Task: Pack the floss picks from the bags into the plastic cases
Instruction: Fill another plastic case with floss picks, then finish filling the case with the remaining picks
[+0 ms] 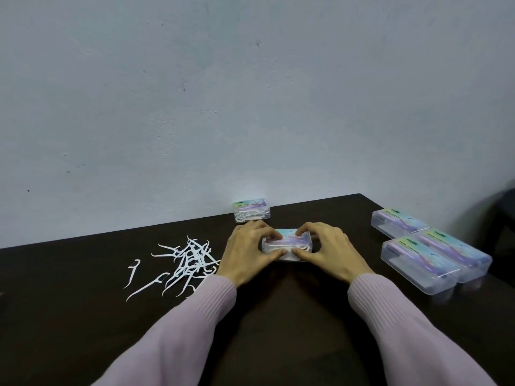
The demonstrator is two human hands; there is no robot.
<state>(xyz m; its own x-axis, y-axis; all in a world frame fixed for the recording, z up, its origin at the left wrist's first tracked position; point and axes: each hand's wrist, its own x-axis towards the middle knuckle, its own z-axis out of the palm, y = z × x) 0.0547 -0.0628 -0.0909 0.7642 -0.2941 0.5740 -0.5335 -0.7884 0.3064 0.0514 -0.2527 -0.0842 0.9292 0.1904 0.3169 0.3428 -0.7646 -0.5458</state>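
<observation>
- We see a dark table [278, 316] against a pale wall, and we use the clear plastic case [287, 243] at its middle as our landmark.
- What could go wrong: we judge the lid may trap a pick sticking past the rim, since white picks show at the case's near edge; uneven pressure could also make the light case skid or pop open.
- Another risk: a sleeve could sweep the loose floss picks [184, 263], which lie in a tangled pile left of the case, touching the left wrist area.
- Grip: the left hand [248, 252] curls around the case's left end, fingers on top, thumb at the near side.
- The right hand [328, 250] mirrors it on the right end; both hands are closed around the case, pinching it top and front.
- A filled case [252, 210] sits just behind our landmark by the wall.
- Three closed cases [429, 246] lie well to the right.
- We see no bags.
</observation>
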